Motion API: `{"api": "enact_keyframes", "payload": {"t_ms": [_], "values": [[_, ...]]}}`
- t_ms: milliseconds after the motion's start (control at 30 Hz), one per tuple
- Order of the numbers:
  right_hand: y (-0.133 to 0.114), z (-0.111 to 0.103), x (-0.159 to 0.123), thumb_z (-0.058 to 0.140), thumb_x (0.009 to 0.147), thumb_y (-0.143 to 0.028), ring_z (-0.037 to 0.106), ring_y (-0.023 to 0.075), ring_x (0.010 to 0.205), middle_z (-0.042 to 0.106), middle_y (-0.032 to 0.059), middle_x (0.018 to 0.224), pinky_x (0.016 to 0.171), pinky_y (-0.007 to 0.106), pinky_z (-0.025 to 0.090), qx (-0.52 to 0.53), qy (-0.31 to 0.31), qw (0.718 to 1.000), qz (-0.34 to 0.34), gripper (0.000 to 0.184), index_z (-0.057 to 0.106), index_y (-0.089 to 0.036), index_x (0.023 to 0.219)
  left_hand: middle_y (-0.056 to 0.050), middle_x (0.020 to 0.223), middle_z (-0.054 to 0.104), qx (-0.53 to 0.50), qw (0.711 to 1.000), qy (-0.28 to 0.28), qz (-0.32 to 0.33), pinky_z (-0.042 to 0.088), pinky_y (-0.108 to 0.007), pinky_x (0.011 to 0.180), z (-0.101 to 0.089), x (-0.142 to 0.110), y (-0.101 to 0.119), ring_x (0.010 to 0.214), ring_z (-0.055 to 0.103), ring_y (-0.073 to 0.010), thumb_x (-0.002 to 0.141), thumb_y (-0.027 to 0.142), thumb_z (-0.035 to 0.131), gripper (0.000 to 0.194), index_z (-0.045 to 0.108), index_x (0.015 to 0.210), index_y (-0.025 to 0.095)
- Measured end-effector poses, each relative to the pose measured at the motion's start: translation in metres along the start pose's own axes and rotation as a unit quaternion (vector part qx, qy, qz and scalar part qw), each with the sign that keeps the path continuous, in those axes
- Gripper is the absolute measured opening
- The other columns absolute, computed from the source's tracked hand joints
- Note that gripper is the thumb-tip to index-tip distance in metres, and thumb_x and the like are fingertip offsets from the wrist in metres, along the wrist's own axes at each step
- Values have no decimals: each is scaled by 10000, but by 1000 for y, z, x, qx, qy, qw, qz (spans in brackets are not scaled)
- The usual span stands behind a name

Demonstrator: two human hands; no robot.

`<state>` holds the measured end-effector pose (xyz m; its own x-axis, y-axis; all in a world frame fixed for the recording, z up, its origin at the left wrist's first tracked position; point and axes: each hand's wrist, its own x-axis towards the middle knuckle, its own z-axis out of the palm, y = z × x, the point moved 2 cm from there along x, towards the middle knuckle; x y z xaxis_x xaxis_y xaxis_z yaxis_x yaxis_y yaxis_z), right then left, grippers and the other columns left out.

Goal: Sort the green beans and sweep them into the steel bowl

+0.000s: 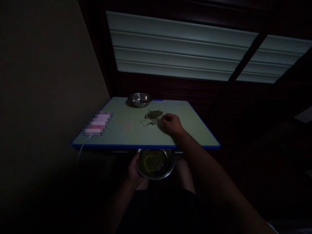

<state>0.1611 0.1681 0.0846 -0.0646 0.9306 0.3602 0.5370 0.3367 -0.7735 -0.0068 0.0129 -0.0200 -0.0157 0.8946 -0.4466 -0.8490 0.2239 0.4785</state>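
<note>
My left hand [134,170] grips the left rim of a metal bowl [159,177] just below the table's front edge. Small green beans or seeds [151,161] cover much of the bowl's bottom. Over the tabletop, my right hand [172,123] is curled with its fingertips pinched, beside the right edge of a loose pile of small greenish beans or seeds [153,114]. Whatever those fingers hold, if anything, is too small to make out. Several stray pieces lie just left of and below the pile.
A second metal bowl [140,101] stands at the back of the pale, blue-edged table [195,133]. At the left lies a blurred-out phone-like device [98,123] with a white cable [82,148] over the front edge. A wall [48,81] borders the left side; slatted panels [180,48] rise behind.
</note>
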Motion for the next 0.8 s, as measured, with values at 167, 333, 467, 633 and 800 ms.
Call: {"api": "enact_keyframes", "payload": {"t_ms": [167, 333, 467, 633, 800], "values": [[0, 2, -1, 538, 697, -238, 559, 137, 699, 654, 18, 714, 720, 261, 430, -21, -34, 999, -22, 160, 662, -152, 748, -96, 863, 764, -8, 1000, -17, -2, 482, -433, 942, 0, 0, 0, 951, 685, -276, 807, 307, 541, 258, 726, 892, 149], [-2, 1, -3, 521, 676, -269, 533, 136, 665, 616, 15, 669, 665, 261, 413, 27, -30, 999, -17, 168, 636, -150, 703, -103, 853, 760, 4, 1000, -6, -8, 465, -468, 964, -2, 2, -1, 1024, 659, -304, 797, 325, 548, 261, 718, 884, 147], [-2, -1, -4, 523, 665, -291, 487, 127, 613, 564, 6, 610, 611, 262, 382, 23, -25, 999, 0, 152, 597, -161, 645, -107, 861, 760, 1, 1000, -6, -14, 470, -465, 960, -2, 1, -1, 1006, 666, -300, 806, 326, 542, 267, 716, 883, 140], [-3, -2, -5, 520, 651, -282, 470, 124, 590, 550, 1, 589, 583, 261, 358, -1, -25, 1000, 14, 136, 584, -164, 635, -107, 875, 761, 5, 1000, -16, -17, 474, -459, 952, -2, 1, -1, 1004, 668, -297, 808, 336, 540, 279, 716, 906, 142], [-3, -4, -5, 508, 650, -276, 486, 126, 603, 565, -2, 599, 601, 255, 367, -8, 3, 1000, 23, 144, 596, -162, 641, -115, 892, 760, 11, 1000, -22, -18, 480, -463, 941, -4, 3, -1, 981, 674, -295, 807, 348, 540, 300, 715, 922, 133]]}}
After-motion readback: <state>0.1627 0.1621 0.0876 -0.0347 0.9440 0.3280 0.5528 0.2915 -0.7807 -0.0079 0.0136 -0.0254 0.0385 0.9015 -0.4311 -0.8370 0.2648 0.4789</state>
